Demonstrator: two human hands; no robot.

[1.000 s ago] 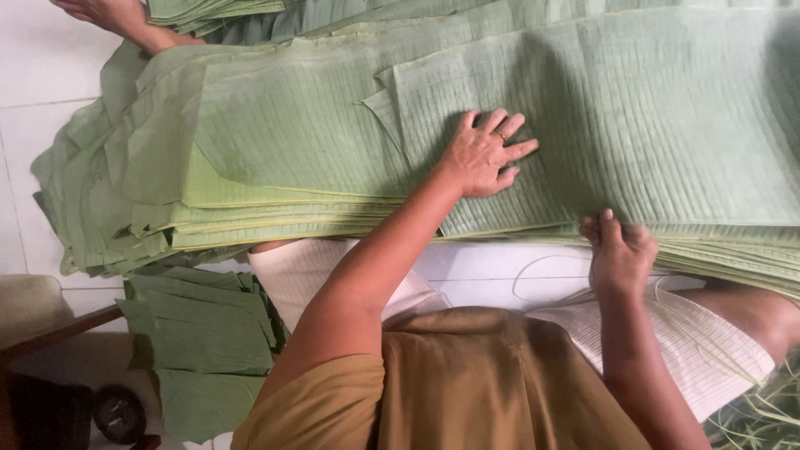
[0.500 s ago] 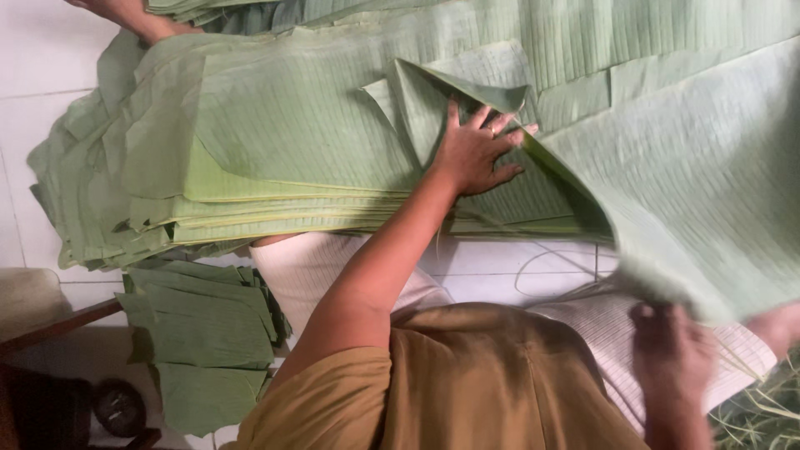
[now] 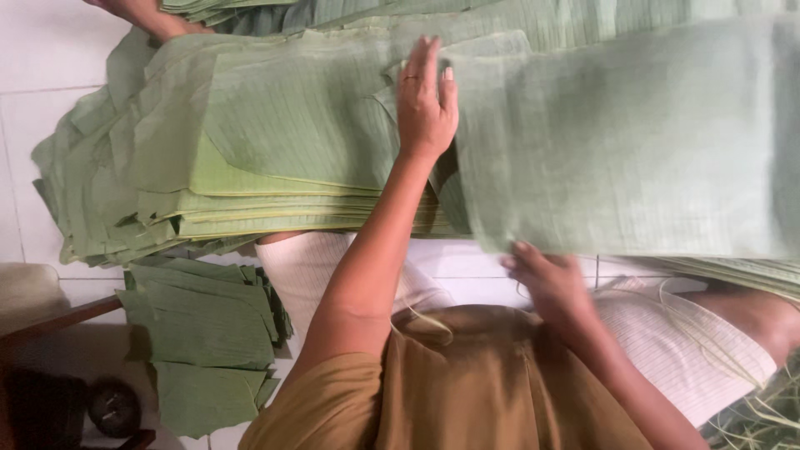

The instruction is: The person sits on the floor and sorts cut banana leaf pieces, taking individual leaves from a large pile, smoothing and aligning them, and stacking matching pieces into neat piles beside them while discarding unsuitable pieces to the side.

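A thick stack of cut green banana leaf sheets [image 3: 275, 167] lies spread in front of me. My left hand [image 3: 425, 100] rests flat on top of the stack with the fingers stretched out and a ring on one finger, right at the edge of a lifted sheet. My right hand [image 3: 550, 279] grips the near edge of that large pale green leaf sheet [image 3: 650, 142], which hangs raised over the right part of the stack and looks blurred.
Another person's hand [image 3: 150, 17] touches the stack at the top left. A smaller pile of darker leaf pieces [image 3: 200, 333] lies on the white tiled floor [image 3: 33, 117] at the lower left. Leaf strips [image 3: 758, 417] lie at the lower right.
My right hand took hold of the top sheet's near edge and lifted it up. My left hand slid farther away across the stack to the sheet's edge.
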